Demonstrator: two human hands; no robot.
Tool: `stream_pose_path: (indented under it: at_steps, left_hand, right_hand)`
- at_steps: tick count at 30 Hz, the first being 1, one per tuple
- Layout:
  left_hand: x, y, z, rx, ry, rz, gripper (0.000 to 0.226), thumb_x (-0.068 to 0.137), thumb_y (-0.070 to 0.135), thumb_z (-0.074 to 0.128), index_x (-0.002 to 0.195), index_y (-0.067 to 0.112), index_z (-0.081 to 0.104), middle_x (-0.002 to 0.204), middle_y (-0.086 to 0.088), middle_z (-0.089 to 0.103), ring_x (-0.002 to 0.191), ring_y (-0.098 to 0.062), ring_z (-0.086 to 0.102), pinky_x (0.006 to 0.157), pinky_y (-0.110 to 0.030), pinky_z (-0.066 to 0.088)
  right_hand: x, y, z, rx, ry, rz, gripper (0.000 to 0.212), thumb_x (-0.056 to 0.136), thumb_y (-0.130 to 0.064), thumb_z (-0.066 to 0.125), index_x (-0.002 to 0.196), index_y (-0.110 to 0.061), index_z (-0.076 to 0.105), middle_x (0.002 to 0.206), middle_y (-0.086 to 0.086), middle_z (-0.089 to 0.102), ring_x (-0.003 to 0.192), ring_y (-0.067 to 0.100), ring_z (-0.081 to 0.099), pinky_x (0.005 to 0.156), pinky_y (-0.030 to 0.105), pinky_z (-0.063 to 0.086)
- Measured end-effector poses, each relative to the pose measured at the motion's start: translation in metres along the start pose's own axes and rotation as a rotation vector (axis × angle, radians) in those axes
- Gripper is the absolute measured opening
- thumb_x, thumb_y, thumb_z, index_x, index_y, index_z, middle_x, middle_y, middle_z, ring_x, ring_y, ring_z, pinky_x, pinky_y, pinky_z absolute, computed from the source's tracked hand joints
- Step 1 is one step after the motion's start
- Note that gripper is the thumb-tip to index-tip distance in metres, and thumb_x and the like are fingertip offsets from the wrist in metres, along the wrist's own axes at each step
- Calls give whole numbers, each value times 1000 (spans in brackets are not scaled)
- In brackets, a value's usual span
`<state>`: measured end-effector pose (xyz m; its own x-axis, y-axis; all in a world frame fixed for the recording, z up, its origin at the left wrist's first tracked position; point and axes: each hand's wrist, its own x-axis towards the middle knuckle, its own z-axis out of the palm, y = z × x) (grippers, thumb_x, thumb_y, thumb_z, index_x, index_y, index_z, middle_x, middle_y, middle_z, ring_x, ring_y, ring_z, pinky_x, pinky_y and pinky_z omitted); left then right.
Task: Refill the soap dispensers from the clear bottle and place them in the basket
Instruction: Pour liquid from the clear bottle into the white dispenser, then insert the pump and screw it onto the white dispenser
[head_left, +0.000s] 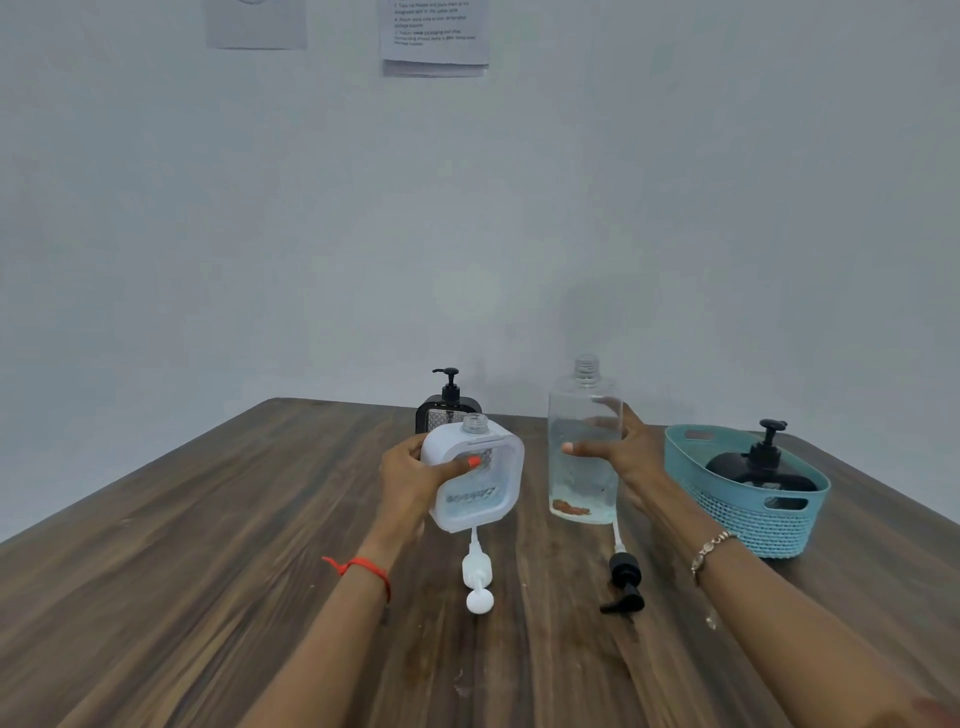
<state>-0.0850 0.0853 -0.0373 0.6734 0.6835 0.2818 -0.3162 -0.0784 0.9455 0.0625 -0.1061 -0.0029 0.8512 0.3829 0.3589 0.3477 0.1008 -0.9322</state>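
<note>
My left hand (415, 475) grips a white square soap dispenser (475, 480), tilted and lifted off the wooden table (208, 571), its neck uncapped. My right hand (628, 452) wraps round the tall clear bottle (584, 441), which stands upright with no cap and a little liquid in the bottom. A white pump head (478, 577) lies on the table below the white dispenser. A black pump head (625, 582) lies in front of the clear bottle. A black dispenser (448, 408) stands behind the white one. Another black dispenser (761, 465) lies in the teal basket (748, 519).
The basket sits at the right of the table, close to my right forearm. A grey wall rises just behind the table's far edge, with paper sheets (435, 36) pinned high up.
</note>
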Motion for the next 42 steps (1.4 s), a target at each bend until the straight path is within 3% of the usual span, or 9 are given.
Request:
stream_pose_path:
  at_steps: [8,17,19,23,25,28,34,39,42]
  left_hand:
    - [6,-3,-9,-15,-12,-20,46,63,7,83,105,6,65,100,-11,70,88,-27,69,67,-35,58]
    - [8,-6,-9,-42,-38,-33,44,63,6,83,104,7,65,100,-11,70,89,-27,69,67,-35,59]
    - [9,-6,-9,-55,-35,-32,44,64,6,82,105,6,65,100,-11,70,87,-27,69,65,-34,59]
    - [9,-6,-9,-72,-3,-30,44,64,3,82,105,3,65,99,-12,70,87,-28,68,70,-38,59]
    - [9,-4,-9,-65,13,-29,44,62,4,83,103,3,65,98,-12,70,86,-28,68,72,-40,59]
    - [10,-3,-11,-60,27,-26,45,61,5,84,102,4,66,99,-13,70,87,-29,68,75,-44,58]
    - [4,2,-19,-58,36,-34,49,59,4,85,104,1,65,102,-17,70,89,-33,68,74,-44,58]
    - [3,7,-23,-63,10,-48,50,61,1,83,108,-1,64,105,-19,69,91,-34,68,76,-46,58]
    - [1,10,-21,-55,-9,-52,48,63,1,82,108,0,64,106,-18,69,91,-34,68,74,-44,59]
  right_hand:
    - [11,30,2,83,-57,73,63,55,6,82,112,-6,60,108,15,66,90,24,67,60,23,56]
    - [16,35,-2,-21,-195,15,82,54,-7,88,125,-16,46,113,3,62,110,28,60,72,22,55]
    - [10,26,3,-168,-6,-78,97,56,-23,89,134,-20,32,121,-2,48,112,19,51,87,27,47]
    - [-33,17,22,-361,353,-624,46,69,-19,69,108,-16,45,105,-2,44,97,9,43,88,14,36]
    - [-51,23,32,-555,8,-799,35,73,-3,61,104,-17,52,101,-2,52,95,5,48,88,20,42]
    - [-67,40,47,-868,-670,-693,51,79,4,47,123,-20,53,125,1,52,112,13,51,90,31,47]
    - [-74,58,69,-1004,-898,-665,49,81,8,45,124,-13,55,136,5,49,124,21,45,98,39,43]
    - [-72,21,51,-583,-617,-607,20,78,-1,66,95,-9,66,83,-23,62,77,-7,56,68,9,40]
    - [-64,-27,35,-255,-360,-465,19,72,-4,73,83,-19,68,67,-18,66,62,-2,56,61,15,45]
